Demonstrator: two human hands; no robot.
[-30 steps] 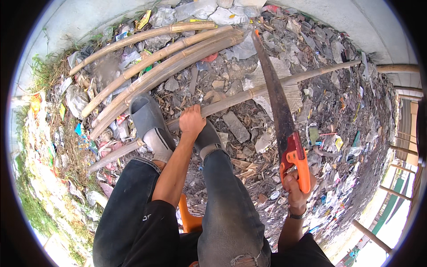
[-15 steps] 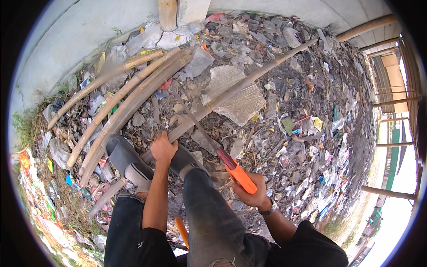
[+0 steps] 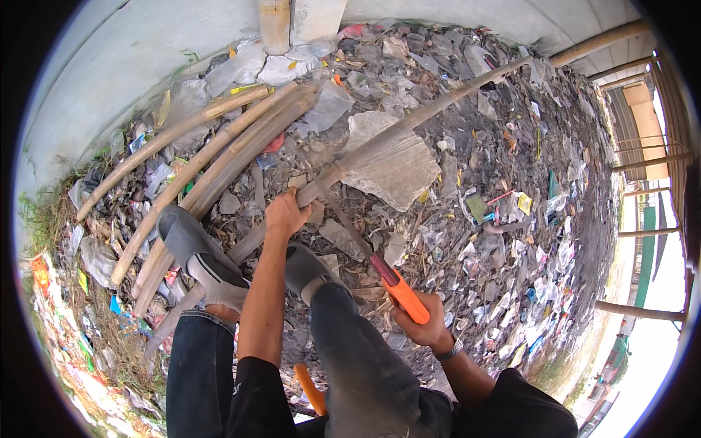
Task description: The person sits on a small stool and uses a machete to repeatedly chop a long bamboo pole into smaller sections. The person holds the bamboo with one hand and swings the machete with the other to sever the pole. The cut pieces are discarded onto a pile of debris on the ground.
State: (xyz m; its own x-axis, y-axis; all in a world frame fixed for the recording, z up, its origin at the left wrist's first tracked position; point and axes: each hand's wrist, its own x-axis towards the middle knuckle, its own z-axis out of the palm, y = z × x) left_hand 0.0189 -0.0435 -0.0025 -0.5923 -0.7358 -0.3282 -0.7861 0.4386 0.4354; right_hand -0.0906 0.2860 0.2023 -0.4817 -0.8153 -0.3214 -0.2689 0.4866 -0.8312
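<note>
Left hand (image 3: 285,214) closed on bamboo pole (image 3: 409,125); right hand (image 3: 420,325) closed on handsaw (image 3: 398,292), blade at pole beside left hand. Judgement: pin the pole firmly, saw with long, even strokes.

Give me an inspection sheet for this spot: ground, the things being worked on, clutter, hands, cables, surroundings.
Surface: littered ground, plastic scraps and rubble.
Job's things: long bamboo pole lying slantwise; handsaw with orange handle, blade laid against it.
Clutter: bundle of bamboo poles at left; pale plastic sheet.
Hands: left hand grips the pole; right hand holds the saw handle.
Cables: nothing seen.
Surroundings: concrete wall; wooden frame at right.
</note>
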